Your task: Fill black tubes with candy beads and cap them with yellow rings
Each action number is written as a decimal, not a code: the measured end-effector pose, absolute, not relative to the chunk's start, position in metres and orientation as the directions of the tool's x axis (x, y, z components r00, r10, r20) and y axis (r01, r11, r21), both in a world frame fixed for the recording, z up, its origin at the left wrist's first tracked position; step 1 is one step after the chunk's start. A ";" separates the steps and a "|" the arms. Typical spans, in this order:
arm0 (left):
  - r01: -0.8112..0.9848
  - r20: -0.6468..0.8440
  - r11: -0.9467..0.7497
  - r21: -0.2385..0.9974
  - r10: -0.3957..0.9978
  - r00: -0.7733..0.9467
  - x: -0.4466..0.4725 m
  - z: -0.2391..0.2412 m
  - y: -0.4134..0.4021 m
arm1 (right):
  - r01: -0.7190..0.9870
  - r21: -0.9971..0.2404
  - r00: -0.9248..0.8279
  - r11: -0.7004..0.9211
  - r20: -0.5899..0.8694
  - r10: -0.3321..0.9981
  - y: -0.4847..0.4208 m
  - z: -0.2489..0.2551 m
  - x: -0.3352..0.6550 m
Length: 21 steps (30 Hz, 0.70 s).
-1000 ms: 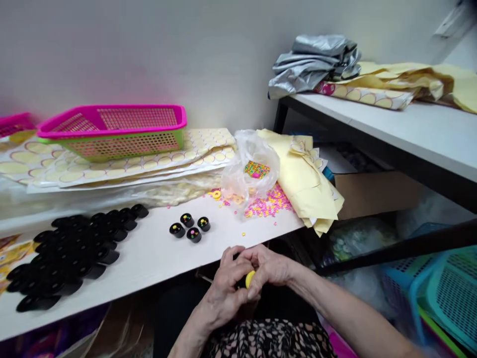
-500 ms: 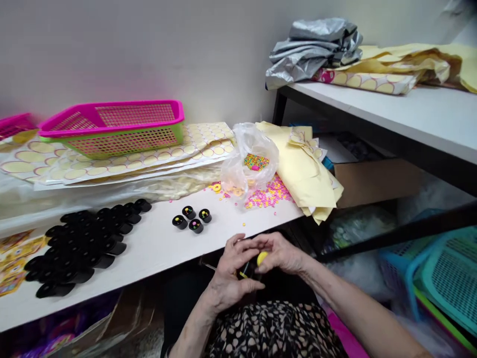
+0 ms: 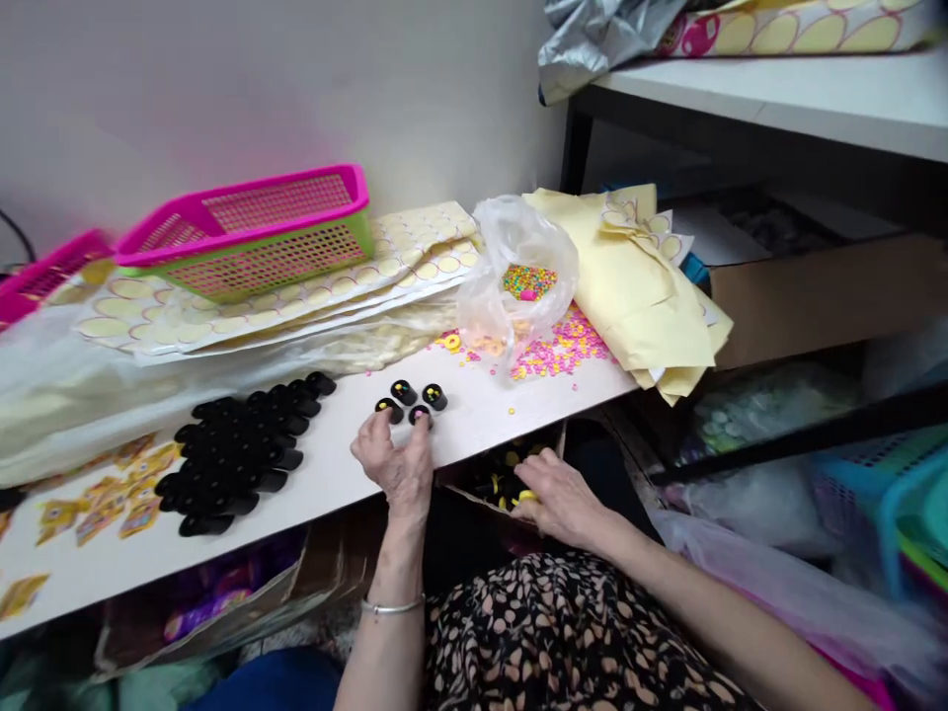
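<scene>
Left hand (image 3: 397,464) is down on the white tabletop (image 3: 326,499), fingers spread and unclenched. Its fingertips touch the front two of four small black round plastic caps (image 3: 404,391), each with a few coloured beads in it. Nothing is pinched.

Right hand (image 3: 564,500) is lower, inside a brown cardboard box (image 3: 465,476) under the table edge. Its fingers are curled onto a small yellow plastic piece (image 3: 526,496), with the grip partly hidden. The box holds more black and yellow bits.

Handling: the caps look light, rigid and smooth, so they would slide or tip easily and spill their beads. Best taken by the side wall with two fingertips and kept level.

Containers:
- A clear thin plastic bag (image 3: 495,306) sits just behind the caps, with multicoloured beads inside.
- Loose pink and yellow beads (image 3: 557,352) are scattered beside the bag.
- A pink-and-green mesh plastic basket (image 3: 259,235) sits on round-sticker sheets (image 3: 296,301). Its inside can't be seen.
- A cluster of empty black caps (image 3: 241,449) lies left of the hand.
</scene>
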<state>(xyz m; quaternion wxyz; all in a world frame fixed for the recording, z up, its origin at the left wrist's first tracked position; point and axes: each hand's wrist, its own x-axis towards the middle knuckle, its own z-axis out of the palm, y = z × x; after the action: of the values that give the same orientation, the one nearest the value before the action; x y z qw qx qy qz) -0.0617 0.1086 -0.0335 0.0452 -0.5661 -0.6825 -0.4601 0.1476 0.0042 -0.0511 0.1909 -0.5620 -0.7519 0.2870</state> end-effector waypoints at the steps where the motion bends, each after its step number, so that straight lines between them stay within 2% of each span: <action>1: 0.810 0.564 -0.059 0.584 0.747 -0.352 -0.062 -0.035 0.107 | 0.791 -0.570 -0.323 0.225 -0.076 0.943 0.008 -0.055 0.140; 3: 0.797 0.519 -0.074 0.599 0.794 -0.317 -0.063 -0.039 0.105 | 0.852 -0.463 -0.342 0.244 -0.138 0.930 0.014 -0.063 0.132; 5: 0.780 0.475 -0.105 0.617 0.840 -0.263 -0.065 -0.043 0.104 | 0.873 -0.413 -0.355 0.261 -0.171 0.919 0.018 -0.069 0.131; 8: 0.743 0.422 -0.133 0.655 0.881 -0.214 -0.067 -0.048 0.106 | 0.864 -0.393 -0.422 0.315 -0.222 0.879 0.021 -0.070 0.136; 10: 0.717 0.397 -0.121 0.687 0.888 -0.231 -0.068 -0.050 0.108 | 0.828 -0.433 -0.482 0.356 -0.228 0.846 0.023 -0.063 0.141; 13: 0.660 0.354 -0.091 0.746 0.893 -0.277 -0.069 -0.052 0.109 | 0.713 -0.608 -0.510 0.348 -0.109 0.853 0.031 -0.044 0.150; 15: 0.612 0.321 -0.102 0.784 0.911 -0.259 -0.067 -0.052 0.107 | 0.641 -0.705 -0.403 0.303 0.027 0.915 0.044 -0.031 0.156; 18: 0.560 0.280 -0.137 0.817 0.943 -0.178 -0.059 -0.051 0.101 | 0.684 -0.688 -0.143 0.242 0.199 0.970 0.070 -0.022 0.162; 21: 0.516 0.230 -0.133 0.846 0.965 -0.128 -0.045 -0.049 0.096 | 0.750 -0.624 -0.116 0.221 0.205 0.972 0.090 -0.025 0.163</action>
<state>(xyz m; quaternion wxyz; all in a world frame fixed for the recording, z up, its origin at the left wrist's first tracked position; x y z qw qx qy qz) -0.0448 0.0957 -0.0490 -0.2540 -0.6096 -0.6074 -0.4415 0.1632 0.0905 -0.0246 0.2960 -0.5955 -0.7229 0.1874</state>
